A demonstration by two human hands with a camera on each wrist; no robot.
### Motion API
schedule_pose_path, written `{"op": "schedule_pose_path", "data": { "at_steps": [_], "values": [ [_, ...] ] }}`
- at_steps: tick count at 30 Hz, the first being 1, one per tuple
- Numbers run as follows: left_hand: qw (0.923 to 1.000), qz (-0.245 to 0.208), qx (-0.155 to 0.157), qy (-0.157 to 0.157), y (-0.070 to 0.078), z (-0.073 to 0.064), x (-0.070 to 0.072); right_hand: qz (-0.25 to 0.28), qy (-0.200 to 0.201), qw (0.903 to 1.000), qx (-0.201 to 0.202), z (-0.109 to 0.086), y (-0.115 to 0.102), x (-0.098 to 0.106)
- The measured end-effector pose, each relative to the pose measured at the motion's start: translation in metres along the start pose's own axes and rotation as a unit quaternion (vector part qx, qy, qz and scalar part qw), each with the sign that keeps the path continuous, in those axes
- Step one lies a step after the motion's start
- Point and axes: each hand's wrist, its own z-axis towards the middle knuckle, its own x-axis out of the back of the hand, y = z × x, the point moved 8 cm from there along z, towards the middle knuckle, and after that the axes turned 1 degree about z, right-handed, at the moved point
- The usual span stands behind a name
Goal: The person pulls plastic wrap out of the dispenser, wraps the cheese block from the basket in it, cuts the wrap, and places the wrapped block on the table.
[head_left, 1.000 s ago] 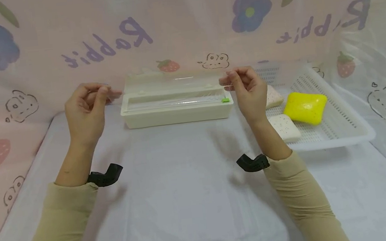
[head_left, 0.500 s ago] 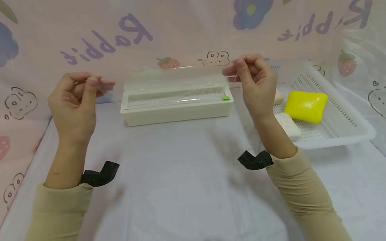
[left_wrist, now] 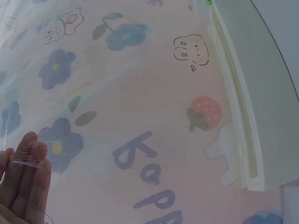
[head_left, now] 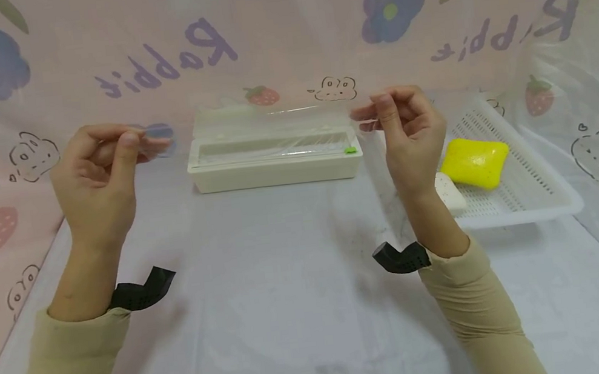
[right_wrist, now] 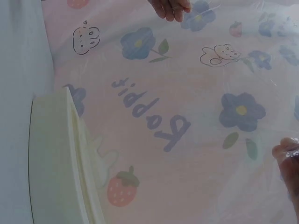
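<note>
A white lidded cling film dispenser box (head_left: 276,174) stands at the back of the table, its lid raised. A green slider (head_left: 350,150) sits at the right end of its front edge. My left hand (head_left: 96,178) is left of the box, thumb and forefinger pinching clear cling film; thin folds of the cling film (left_wrist: 29,162) cross its fingers in the left wrist view. My right hand (head_left: 413,135), right of the box, pinches the film too, bunched at its fingertips in the right wrist view. The film's transparency hides most of its edges.
On the right stands a white perforated basket (head_left: 545,210). It holds a glossy yellow pillow-shaped piece (head_left: 475,162) and a speckled white block (head_left: 449,194), partly behind my right forearm. A printed curtain (head_left: 284,42) rises behind the box.
My hands have moved apart, the left one farther to the left and the right one slightly right. Both rose first, then dropped a little. The box has stayed in place.
</note>
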Motion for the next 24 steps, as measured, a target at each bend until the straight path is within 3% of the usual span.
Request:
{"op": "schedule_pose_path", "data": {
  "at_steps": [8, 15, 24],
  "values": [
    [0.9991, -0.035, -0.01, 0.02, 0.014, -0.001, 0.0, 0.021, 0.027, 0.9992, 0.02, -0.005, -0.016, 0.002],
    [0.9967, -0.046, -0.047, 0.047, 0.028, -0.006, 0.002, 0.03, 0.035, 0.9973, 0.058, -0.011, -0.03, 0.004],
    [0.9925, -0.082, -0.081, 0.041, 0.035, -0.014, 0.008, 0.063, 0.057, 0.993, 0.082, -0.018, -0.044, 0.005]
  ]
}}
